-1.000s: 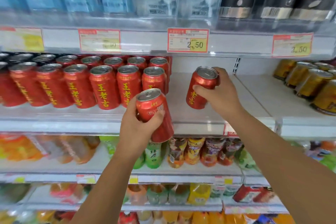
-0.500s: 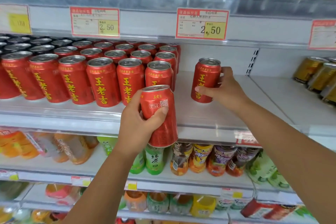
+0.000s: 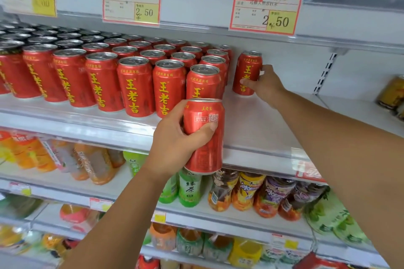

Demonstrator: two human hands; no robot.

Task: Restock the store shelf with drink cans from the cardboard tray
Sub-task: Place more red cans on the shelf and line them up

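Observation:
My right hand [image 3: 265, 86] grips a red drink can [image 3: 248, 70] that stands upright deep on the white shelf [image 3: 260, 129], just right of the rows of red cans [image 3: 133, 85]. My left hand [image 3: 178, 141] holds a second red can [image 3: 206, 137] upright in front of the shelf's front edge, below the rightmost front-row can. The cardboard tray is out of view.
Bare shelf surface lies between the held cans and to the right. Gold cans [image 3: 391, 91] stand at the far right. Price tags [image 3: 265, 13] hang from the shelf above. Lower shelves hold bottled drinks [image 3: 247, 192].
My right hand has carried its can further back on the shelf and set it upright beside the rear rows. My left hand keeps its can in front of the shelf.

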